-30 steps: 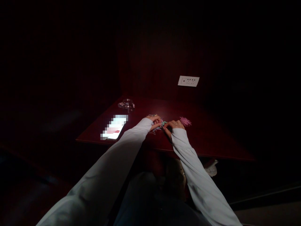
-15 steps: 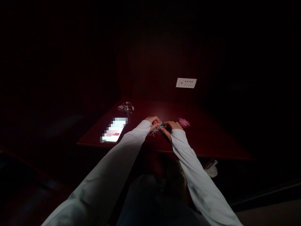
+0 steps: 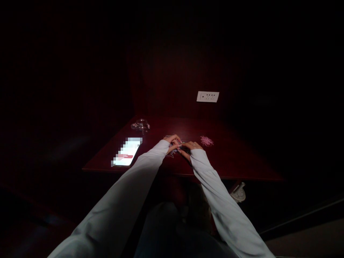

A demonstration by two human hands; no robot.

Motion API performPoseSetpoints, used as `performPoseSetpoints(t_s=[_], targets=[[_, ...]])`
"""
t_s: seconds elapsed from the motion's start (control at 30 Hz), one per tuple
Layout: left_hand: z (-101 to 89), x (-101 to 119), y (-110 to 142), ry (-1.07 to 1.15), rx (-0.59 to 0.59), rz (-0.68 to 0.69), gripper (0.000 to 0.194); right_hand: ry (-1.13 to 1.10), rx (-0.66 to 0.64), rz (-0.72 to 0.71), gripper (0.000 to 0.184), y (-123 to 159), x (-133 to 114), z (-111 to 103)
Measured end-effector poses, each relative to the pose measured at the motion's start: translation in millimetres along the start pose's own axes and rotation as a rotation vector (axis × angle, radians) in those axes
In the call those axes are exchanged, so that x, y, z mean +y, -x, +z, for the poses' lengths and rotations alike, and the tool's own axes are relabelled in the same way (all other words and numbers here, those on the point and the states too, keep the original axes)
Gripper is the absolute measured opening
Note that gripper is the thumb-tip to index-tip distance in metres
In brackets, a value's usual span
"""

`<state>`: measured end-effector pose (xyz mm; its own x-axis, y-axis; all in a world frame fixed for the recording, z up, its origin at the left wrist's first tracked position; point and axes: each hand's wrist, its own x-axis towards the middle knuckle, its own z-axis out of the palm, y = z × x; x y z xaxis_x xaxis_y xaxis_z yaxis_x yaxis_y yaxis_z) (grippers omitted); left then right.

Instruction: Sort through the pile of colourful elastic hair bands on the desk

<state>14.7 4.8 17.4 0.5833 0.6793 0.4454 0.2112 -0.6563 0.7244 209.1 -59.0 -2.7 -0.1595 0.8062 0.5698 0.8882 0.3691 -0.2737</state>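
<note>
Over a tangled heap of thin, pale, multicoloured strands (image 3: pixel 172 154), which look like small elastic bands, my two hands work close together. My left hand (image 3: pixel 173 139) is at the heap, its fingertips pinched together. Facing it, my right hand (image 3: pixel 191 146) has curled fingers, and its fingertips meet those of the left. A bit of green shows between the fingertips, but what they grip is too small to tell. A separate pile of pink strands (image 3: pixel 206 141) lies just beyond my right hand, to its right.
On the dark red table (image 3: pixel 236 157), a lit phone (image 3: pixel 127 154) lies at the left, with a clear round container (image 3: pixel 141 124) behind it. A white socket plate (image 3: pixel 208 96) is on the back wall. Below the table's right front edge is a pale object (image 3: pixel 238 194).
The view has shifted slightly, so most things appear further left and a little lower. My right fingers have closed in toward my left fingertips, covering most of the green bit between them.
</note>
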Motion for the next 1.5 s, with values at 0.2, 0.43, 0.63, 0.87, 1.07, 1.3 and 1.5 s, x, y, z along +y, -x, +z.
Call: performPoseSetpoints(t_s=[0.2, 0.43, 0.63, 0.87, 1.07, 1.3, 1.5], targets=[[3.7, -8, -1, 0.019, -0.008, 0.017, 0.025, -0.008, 0.013, 0.012, 0.021, -1, -1, -2], [2.6, -4, -2, -0.024, -0.022, 0.064, 0.030, 0.002, -0.054, -0.001, 0.031, 1, -13, -23], [-3.0, 14, 5, -0.306, 0.087, 0.083, 0.016, 0.022, 0.079, 0.119, 0.040, 0, 11, -40], [-2.6, 18, 9, -0.378, 0.079, 0.049, 0.015, 0.186, 0.114, 0.515, 0.047, 6, 56, -75], [-5.3, 19, 8, -0.400, 0.073, 0.021, 0.018, 0.245, 0.111, 0.564, 0.041, 6, 50, -74], [-5.1, 12, 4, -0.434, -0.008, 0.109, 0.023, 0.105, 0.044, 0.154, 0.026, 15, 30, -36], [-5.2, -1, 3, -0.409, -0.021, 0.139, 0.024, 0.121, 0.087, 0.151, 0.027, 21, 30, -20]])
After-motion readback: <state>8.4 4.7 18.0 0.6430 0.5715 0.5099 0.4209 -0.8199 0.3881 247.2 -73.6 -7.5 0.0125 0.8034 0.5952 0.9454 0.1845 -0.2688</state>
